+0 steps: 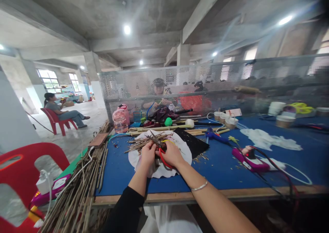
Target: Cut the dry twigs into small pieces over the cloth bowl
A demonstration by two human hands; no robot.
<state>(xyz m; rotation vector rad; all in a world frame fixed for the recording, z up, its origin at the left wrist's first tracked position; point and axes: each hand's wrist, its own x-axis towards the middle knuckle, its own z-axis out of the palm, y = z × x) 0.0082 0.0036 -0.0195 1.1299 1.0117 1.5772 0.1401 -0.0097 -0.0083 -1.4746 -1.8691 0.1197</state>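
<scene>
Over a round white sheet (185, 154) on the blue table, my right hand (173, 154) is closed on a pair of scissors (162, 157) with red handles. The blades point up and to the left, slightly apart. My left hand (148, 155) is beside the blades, its fingers pinched together close to them. What those fingers hold is too small to make out. A loose heap of cut twigs (136, 143) lies on the sheet just beyond my left hand. To the right, a black cloth (192, 142) partly borders the sheet.
Long sticks (84, 178) are stacked along the table's left side, with a brown phone-like case (98, 140) on top. A blue glue gun (217, 136) and purple power strip (250, 161) with cables lie right. A perforated metal screen (123, 85) stands behind. A person sits at far left.
</scene>
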